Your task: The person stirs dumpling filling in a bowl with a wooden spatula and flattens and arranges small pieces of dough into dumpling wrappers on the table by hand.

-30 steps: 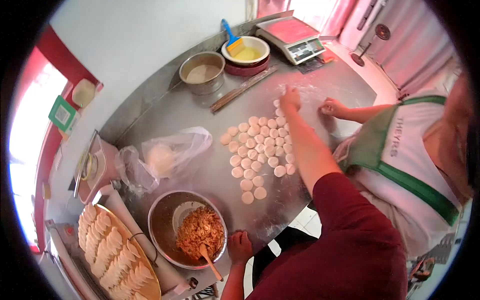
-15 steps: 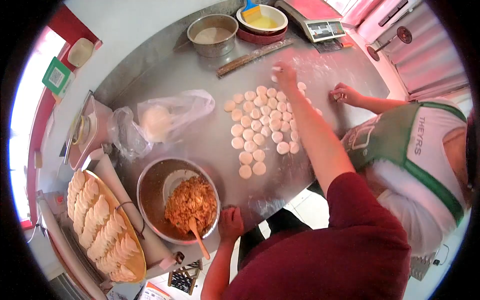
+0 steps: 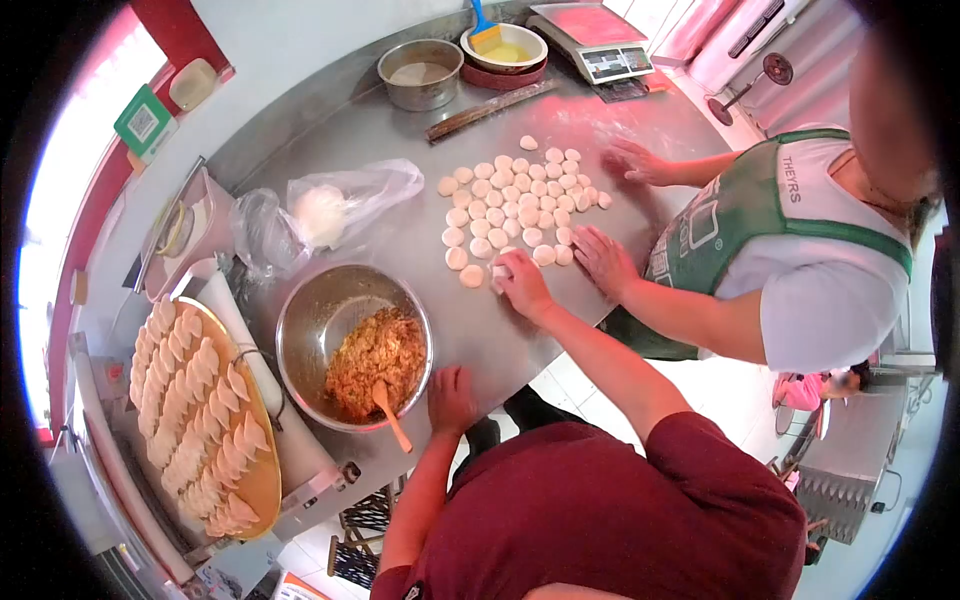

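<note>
Pale dough rounds (image 3: 495, 216) lie in a loose group on the metal table. At the near edge of the group, my right hand (image 3: 522, 285) has its fingers closed round one dough round (image 3: 498, 273), partly hidden beneath them. My left hand (image 3: 452, 400) rests curled at the table's near edge, with nothing visible in it. Just left of it stands a steel bowl (image 3: 290, 350) of reddish-brown filling (image 3: 375, 360), a wooden spoon (image 3: 392, 415) leaning out. A co-worker's two hands (image 3: 605, 262) lie open on the table, right of the dough.
A golden tray (image 3: 262, 500) of shaped dumplings (image 3: 195, 400) sits at left. Bagged dough (image 3: 322, 215) lies behind the bowl. Along the back are a rolling pin (image 3: 490, 110), a steel pot (image 3: 420, 92), a bowl (image 3: 540, 48) with a brush (image 3: 484, 35), and a scale (image 3: 610, 62).
My right hand has come back from the far side of the dough rounds to their near edge. The co-worker's hands now both lie spread on the table. The camera view has shifted.
</note>
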### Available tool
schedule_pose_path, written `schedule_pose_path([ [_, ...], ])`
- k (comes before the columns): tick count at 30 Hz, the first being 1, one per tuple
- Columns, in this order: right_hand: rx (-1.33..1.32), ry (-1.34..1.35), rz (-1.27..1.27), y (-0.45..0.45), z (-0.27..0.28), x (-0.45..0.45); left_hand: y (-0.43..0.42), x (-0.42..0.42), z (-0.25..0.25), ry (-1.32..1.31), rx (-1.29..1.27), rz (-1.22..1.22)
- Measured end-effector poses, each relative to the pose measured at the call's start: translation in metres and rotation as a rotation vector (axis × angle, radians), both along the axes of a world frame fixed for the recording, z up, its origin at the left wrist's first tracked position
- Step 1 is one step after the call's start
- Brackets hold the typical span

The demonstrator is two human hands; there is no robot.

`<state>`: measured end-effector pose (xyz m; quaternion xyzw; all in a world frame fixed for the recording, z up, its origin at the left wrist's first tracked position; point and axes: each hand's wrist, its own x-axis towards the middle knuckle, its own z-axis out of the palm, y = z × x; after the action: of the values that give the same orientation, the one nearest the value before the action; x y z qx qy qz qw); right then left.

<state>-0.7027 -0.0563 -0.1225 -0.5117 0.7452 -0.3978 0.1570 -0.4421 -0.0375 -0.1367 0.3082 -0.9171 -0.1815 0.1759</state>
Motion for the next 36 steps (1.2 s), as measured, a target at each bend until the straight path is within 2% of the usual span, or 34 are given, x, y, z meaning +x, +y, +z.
schedule_pose_path([
  [2,-0.021,0.019,0.021,0.015,0.024,0.001,0.001,0.0,-0.002,0.02,-0.026,0.002],
  [5,-0.187,0.326,0.219,0.047,0.01,0.007,0.0,-0.004,-0.001,0.069,-0.046,0.03],
  [8,-0.058,0.307,0.178,0.065,0.007,0.006,0.0,-0.007,0.004,0.093,-0.146,0.049],
  [11,0.198,0.181,0.145,0.068,0.015,0.004,0.001,-0.006,0.007,0.097,-0.152,0.046],
  [14,0.189,0.186,0.142,0.068,0.016,0.006,0.001,-0.006,0.011,0.097,-0.143,0.043],
  [20,0.598,-0.512,-0.125,0.064,0.017,-0.002,0.001,-0.002,0.0,0.073,-0.057,0.026],
  [23,0.682,-0.096,-0.082,0.068,0.031,-0.008,0.001,-0.002,-0.001,0.074,-0.054,0.031],
  [26,0.503,0.262,-0.037,0.071,0.048,0.01,0.001,-0.003,0.002,0.084,-0.049,0.035],
  [29,0.472,0.269,-0.067,0.069,0.035,0.021,0.001,-0.004,0.004,0.094,-0.04,0.023],
  [33,0.344,0.244,0.038,0.078,-0.001,0.012,0.0,-0.002,-0.004,0.097,-0.083,0.025],
  [36,0.256,0.242,0.122,0.091,0.0,0.008,0.002,-0.003,-0.003,0.099,-0.062,0.037],
])
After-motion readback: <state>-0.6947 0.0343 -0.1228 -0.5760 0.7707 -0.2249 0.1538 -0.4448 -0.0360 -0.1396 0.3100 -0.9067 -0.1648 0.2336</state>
